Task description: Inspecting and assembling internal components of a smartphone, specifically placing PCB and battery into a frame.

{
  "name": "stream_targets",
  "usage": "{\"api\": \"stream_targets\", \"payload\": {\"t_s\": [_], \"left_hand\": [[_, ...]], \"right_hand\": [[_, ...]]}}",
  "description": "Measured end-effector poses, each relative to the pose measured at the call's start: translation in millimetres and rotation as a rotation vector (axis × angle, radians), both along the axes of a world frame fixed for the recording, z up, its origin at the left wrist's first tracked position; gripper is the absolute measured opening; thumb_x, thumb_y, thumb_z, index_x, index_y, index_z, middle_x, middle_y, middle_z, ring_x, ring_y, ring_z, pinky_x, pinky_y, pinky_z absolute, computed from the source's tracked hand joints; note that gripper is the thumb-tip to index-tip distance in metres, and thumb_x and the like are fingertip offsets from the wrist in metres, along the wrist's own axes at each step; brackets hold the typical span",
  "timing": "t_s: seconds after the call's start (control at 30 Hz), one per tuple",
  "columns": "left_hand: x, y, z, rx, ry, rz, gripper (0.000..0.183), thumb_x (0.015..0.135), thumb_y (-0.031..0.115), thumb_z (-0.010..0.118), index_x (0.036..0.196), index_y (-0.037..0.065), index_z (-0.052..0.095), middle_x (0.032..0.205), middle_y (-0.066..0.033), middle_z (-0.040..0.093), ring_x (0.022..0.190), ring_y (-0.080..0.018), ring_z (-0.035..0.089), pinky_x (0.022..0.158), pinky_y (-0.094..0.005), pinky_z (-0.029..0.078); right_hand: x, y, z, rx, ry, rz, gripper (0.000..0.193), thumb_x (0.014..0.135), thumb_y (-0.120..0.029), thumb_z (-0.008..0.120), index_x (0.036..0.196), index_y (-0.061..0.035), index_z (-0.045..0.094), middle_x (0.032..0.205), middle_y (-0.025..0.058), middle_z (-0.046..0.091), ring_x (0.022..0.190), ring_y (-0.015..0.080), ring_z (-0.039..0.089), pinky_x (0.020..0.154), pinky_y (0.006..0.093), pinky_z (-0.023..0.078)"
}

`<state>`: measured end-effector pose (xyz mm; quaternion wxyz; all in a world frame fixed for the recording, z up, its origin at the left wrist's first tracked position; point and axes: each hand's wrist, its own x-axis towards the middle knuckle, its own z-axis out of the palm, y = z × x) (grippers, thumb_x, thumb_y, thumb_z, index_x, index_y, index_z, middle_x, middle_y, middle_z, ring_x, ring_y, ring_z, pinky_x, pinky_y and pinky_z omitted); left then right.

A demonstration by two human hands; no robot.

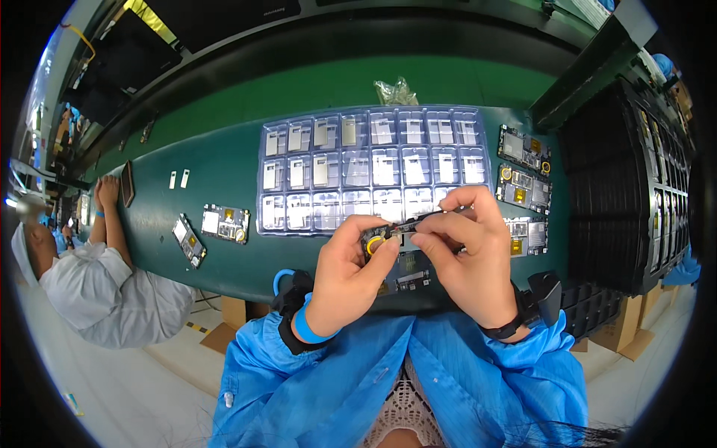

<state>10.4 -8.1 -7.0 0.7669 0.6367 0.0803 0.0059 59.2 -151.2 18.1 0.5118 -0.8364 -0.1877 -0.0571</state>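
Observation:
My left hand (346, 270) is closed on a circuit board (371, 236) with a round yellow spot, thumb on its face. At the board's right end, my right hand (478, 263) has its thumb and fingers pinched together. A small silvery piece (404, 240) shows by the right thumb, and a thin dark strip (427, 217) runs under the right fingers. What the right fingers grip is mostly hidden. Below the hands lies another dark circuit board (413, 279), partly covered. Just beyond is a clear plastic tray (261, 196) with flat metal pieces in its compartments.
Circuit boards lie left of the tray (225, 223), (190, 240) and several right of it (525, 188). Two small pale strips (178, 179) rest farther left. A plastic bag (396, 92) sits behind the tray. Stacked black trays (609, 187) stand right. Another person (112, 291) sits left.

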Motion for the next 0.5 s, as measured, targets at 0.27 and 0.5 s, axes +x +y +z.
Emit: {"api": "stream_targets", "payload": {"t_s": [0.27,0.5], "left_hand": [[-1.6,-1.9,0.6,-0.062,-0.026,0.004,0.018,0.084,0.001,0.053,0.101,-0.001,0.045,0.085,-0.0036,0.054,0.075,-0.0051,0.05,0.064,-0.0195,0.042],[-1.9,-1.1,2.5,-0.02,-0.029,-0.019,0.018,0.085,0.002,0.052,0.101,-0.001,0.044,0.085,-0.0037,0.055,0.076,-0.0051,0.05,0.066,-0.02,0.042]], "right_hand": [[0.5,-6.7,-2.0,-0.017,0.004,-0.088,0.022,0.063,-0.006,0.073,0.081,-0.0035,0.06,0.082,0.0068,0.044,0.066,0.0179,0.054,0.054,0.0287,0.045],[4.2,-11.0,-5.5,0.056,0.023,-0.044,0.026,0.064,-0.006,0.073,0.086,-0.0011,0.059,0.084,0.007,0.05,0.067,0.0158,0.056,0.056,0.0247,0.046]]}}
